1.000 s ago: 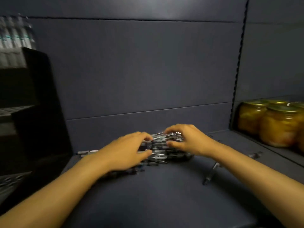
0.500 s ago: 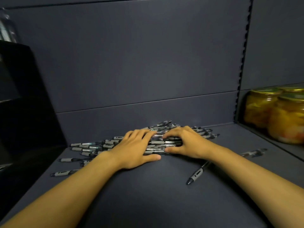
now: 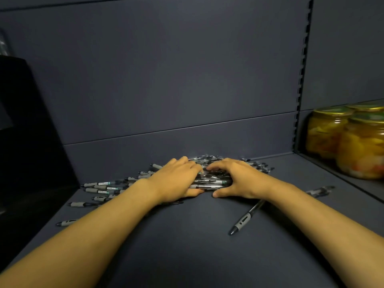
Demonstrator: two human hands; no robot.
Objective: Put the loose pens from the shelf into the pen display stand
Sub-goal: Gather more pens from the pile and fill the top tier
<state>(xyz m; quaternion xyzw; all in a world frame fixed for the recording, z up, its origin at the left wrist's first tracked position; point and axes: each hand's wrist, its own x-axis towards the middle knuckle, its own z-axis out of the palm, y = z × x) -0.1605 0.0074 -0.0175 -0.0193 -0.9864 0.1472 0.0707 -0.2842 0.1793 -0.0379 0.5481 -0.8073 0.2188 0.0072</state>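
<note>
So far none of the pens has left the shelf (image 3: 187,235). At far left a dark stand (image 3: 31,152) shows only its side, so you can't see whether it holds any. Loose pens (image 3: 104,187) fan out beside it. Your left hand (image 3: 176,179) and right hand (image 3: 236,179) curl around a bundle (image 3: 209,180) mid-shelf. Another pen (image 3: 245,220) lies right, jars (image 3: 353,142) beyond.

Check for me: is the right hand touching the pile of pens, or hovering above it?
Touching. In the head view the right hand curls over the pile of pens, with no gap visible between them.
</note>
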